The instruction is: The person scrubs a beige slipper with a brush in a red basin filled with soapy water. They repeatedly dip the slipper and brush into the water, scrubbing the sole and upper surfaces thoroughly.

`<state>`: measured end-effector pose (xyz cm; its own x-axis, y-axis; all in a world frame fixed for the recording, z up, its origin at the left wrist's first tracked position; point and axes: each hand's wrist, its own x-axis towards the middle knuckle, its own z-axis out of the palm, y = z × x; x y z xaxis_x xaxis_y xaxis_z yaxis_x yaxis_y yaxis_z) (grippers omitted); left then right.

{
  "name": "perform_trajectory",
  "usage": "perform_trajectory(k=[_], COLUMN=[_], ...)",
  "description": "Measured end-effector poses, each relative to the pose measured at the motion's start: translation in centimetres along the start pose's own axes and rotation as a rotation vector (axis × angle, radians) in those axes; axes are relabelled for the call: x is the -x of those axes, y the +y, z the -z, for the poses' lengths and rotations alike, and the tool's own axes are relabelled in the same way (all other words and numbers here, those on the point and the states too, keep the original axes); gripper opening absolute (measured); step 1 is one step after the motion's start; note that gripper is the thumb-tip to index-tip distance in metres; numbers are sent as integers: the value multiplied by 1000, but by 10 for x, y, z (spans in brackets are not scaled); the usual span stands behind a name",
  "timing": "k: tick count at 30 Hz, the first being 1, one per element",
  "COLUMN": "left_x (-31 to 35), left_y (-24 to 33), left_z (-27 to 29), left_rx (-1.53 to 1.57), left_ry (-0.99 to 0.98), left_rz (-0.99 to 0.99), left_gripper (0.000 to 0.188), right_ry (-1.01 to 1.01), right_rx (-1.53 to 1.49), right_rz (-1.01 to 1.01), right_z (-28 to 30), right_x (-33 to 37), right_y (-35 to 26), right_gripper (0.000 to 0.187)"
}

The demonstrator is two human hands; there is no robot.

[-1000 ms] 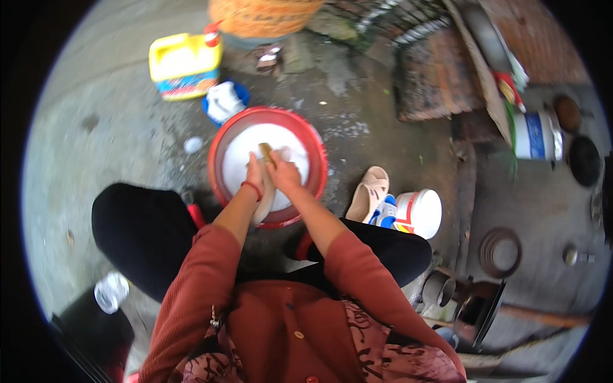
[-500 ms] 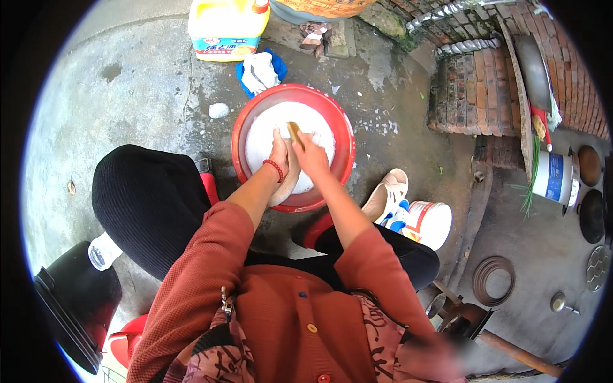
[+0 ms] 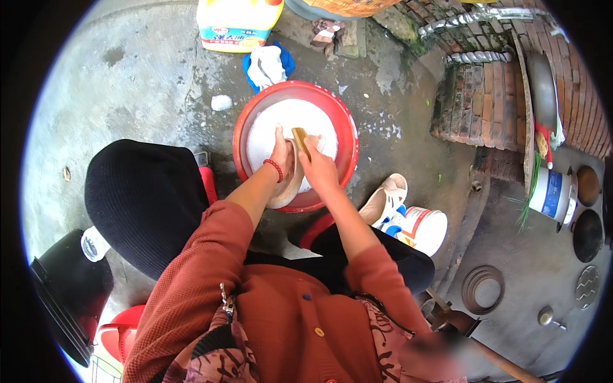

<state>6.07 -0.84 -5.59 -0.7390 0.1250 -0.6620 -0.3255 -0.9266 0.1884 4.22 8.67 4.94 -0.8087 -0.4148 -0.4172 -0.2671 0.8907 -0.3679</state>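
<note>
A red plastic basin point(image 3: 348, 163) filled with white suds point(image 3: 297, 112) stands on the ground before me. Over it, my left hand point(image 3: 280, 153) grips a long, beige, shoe-like piece point(image 3: 287, 188), whose near end rests by the basin's front rim. The hand partly covers it, so I cannot tell its exact kind. My right hand point(image 3: 316, 165) is closed around a wooden scrub brush point(image 3: 300, 139), which is tilted against the beige piece. The brush's bristles are hidden.
Beyond the basin lie a blue-and-white cloth point(image 3: 267, 67) and a yellow jug point(image 3: 236, 25). A beige sandal point(image 3: 386, 199) and white bucket point(image 3: 426, 231) are at right, near a brick structure point(image 3: 482, 102). A black bin point(image 3: 70, 293) stands at left.
The brush in my right hand has come nearer along the beige piece and turned, showing more of its wooden back. My left hand keeps its hold. The whole view has shifted slightly.
</note>
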Motion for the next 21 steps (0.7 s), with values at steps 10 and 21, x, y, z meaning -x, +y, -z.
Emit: perform_trajectory(k=[10,21], left_x=[8,-3], left_y=[14,3], left_z=[-12,-5], left_rx=[80,129], left_ry=[47,22], left_rz=[51,-53], left_gripper=[96,95], right_ry=[144,217], right_rx=[-85,53], right_rz=[-69,-167], right_z=[-24,-27], right_x=[-14,0], right_y=[13,34], right_gripper=[48,45])
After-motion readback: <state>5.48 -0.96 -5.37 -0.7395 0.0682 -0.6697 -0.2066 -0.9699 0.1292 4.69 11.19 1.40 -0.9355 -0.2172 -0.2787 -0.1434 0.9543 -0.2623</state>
